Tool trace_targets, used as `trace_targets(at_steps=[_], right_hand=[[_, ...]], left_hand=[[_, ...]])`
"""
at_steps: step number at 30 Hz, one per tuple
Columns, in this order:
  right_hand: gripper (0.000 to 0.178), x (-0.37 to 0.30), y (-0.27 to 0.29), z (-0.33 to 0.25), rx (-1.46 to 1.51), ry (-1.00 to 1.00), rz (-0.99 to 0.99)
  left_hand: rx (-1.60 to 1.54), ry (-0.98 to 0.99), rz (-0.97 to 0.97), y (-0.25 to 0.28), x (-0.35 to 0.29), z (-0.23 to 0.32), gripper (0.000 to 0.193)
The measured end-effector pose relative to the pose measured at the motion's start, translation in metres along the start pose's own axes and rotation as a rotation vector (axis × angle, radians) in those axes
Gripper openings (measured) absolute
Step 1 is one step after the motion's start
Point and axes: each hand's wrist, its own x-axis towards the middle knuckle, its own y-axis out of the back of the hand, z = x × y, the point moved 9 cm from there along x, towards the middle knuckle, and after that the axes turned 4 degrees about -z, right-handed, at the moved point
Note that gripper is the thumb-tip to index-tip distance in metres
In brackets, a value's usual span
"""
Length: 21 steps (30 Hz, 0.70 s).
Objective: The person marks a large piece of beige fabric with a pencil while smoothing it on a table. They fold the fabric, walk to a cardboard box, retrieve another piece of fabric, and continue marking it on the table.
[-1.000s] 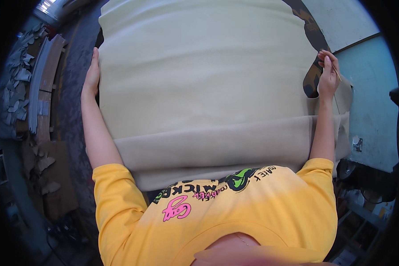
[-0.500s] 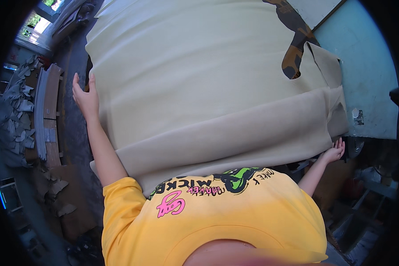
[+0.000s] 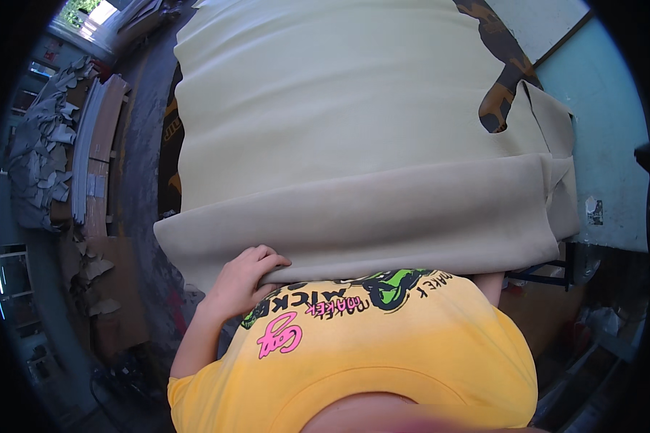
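Cream sheet (image 3: 347,137) looks soft, floppy, best held along its near edge (image 3: 469,264); left hand (image 3: 251,270) curls there, clamped or not unclear; right grip's hidden, can't tell!

Left hand (image 3: 248,273) — curled, palm down.

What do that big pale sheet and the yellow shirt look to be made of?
Sheet: probably leather, possibly synthetic; smooth cream face with faint sheen, matte suede-like grey-beige fold, irregular edges.
Shirt: likely cotton-type knit, from its matte, softly draped surface; exact fibre unclear.
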Motion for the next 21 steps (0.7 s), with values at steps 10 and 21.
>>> trace_targets(at_steps=[10,21], right_hand=[[0.041,-0.061,-0.19,-0.091,0.142,0.048,-0.376],[0.051,-0.177,-0.334,-0.074,-0.895,0.797,-1.474]], left_hand=[[0.149,-0.186,0.356,0.149,-0.028,0.034,0.023],[0.414,-0.405,0.544,0.134,0.128,0.032,0.064]])
